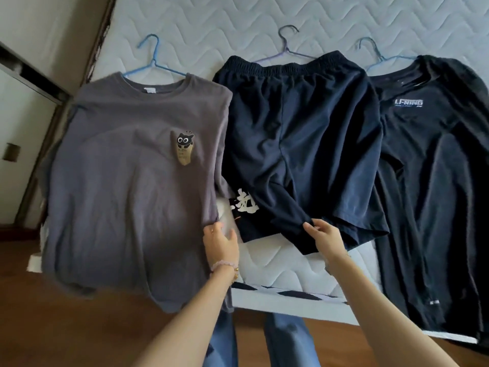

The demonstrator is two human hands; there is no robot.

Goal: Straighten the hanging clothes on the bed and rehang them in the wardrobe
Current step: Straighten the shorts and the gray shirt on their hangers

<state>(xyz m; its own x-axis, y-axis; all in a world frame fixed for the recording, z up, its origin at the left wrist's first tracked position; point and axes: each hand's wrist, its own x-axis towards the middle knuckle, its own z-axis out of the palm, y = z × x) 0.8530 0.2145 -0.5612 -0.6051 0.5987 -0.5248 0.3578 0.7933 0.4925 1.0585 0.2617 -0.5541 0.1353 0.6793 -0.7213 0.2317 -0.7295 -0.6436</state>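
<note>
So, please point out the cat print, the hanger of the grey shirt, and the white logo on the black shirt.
cat print [184, 149]: head view, on the cat's body.
blue hanger [153, 59]: head view, on its neck.
white logo [408, 103]: head view, on the letters.

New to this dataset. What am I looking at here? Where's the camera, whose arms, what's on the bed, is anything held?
There is no robot here. A person wears one wide-angle camera on the head, looking forward and down, so the two bare arms coming in from the bottom are their own.

Three garments lie side by side on a bare mattress, each on a wire hanger: a grey shirt with a cat print on the left, dark shorts in the middle, and a black shirt on the right.

The left hand, with a bracelet at the wrist, grips the grey shirt's right edge. The right hand pinches the hem of one leg of the shorts. Both look like straightening moves. The jeans at the bottom are the person's legs, standing on a wooden floor.
</note>
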